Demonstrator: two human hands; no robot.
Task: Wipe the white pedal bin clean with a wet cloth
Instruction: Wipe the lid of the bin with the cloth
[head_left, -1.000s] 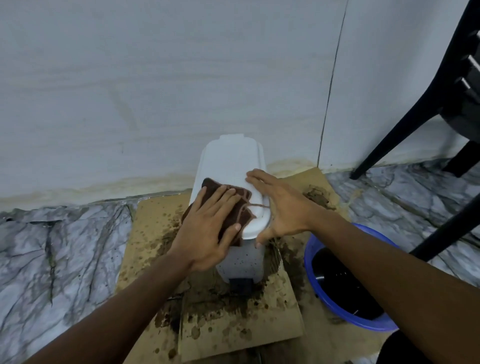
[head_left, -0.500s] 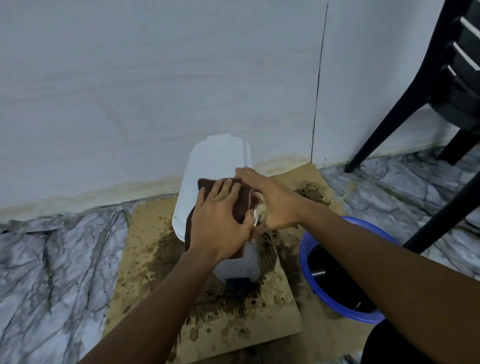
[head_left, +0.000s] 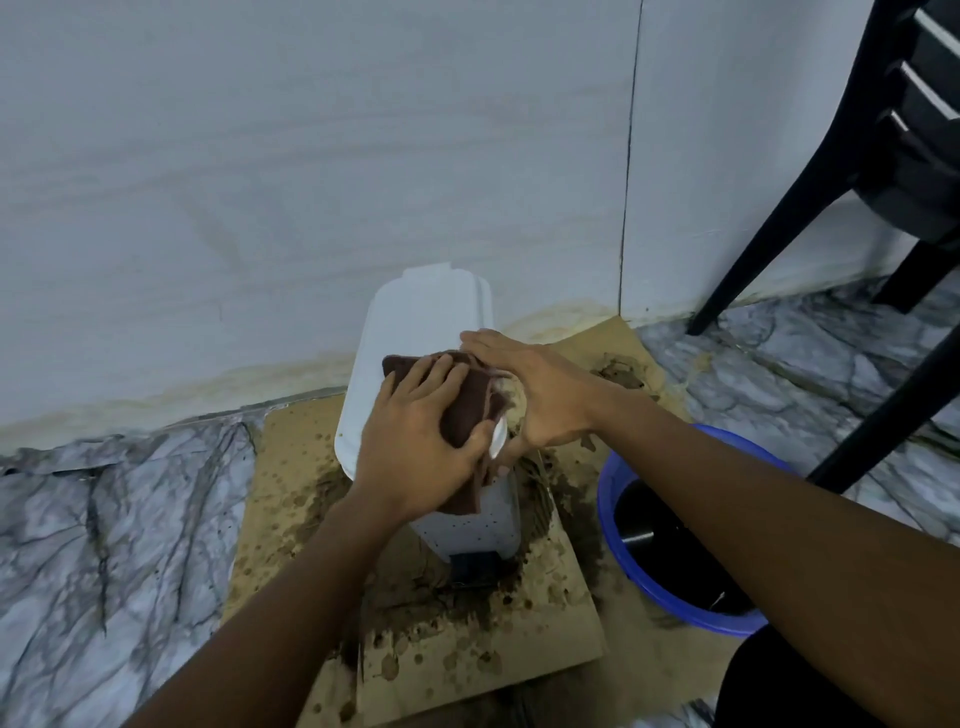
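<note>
The white pedal bin stands on stained cardboard against the wall, its lid shut and its front speckled with dirt. A brown cloth lies over the lid's front right edge and hangs down the front. My left hand presses flat on the cloth, thumb curled over the lid's rim. My right hand grips the right side of the lid beside the cloth, its fingertips touching the cloth's upper edge. The dark pedal shows at the bin's base.
A blue basin with dark water sits on the floor right of the bin. Black plastic chair legs stand at the far right. Muddy cardboard covers the marble floor under the bin. The tiled wall is directly behind.
My left hand slid the cloth from the lid's top toward its front right corner, so it now drapes down the front. My right hand shifted onto the lid's right side.
</note>
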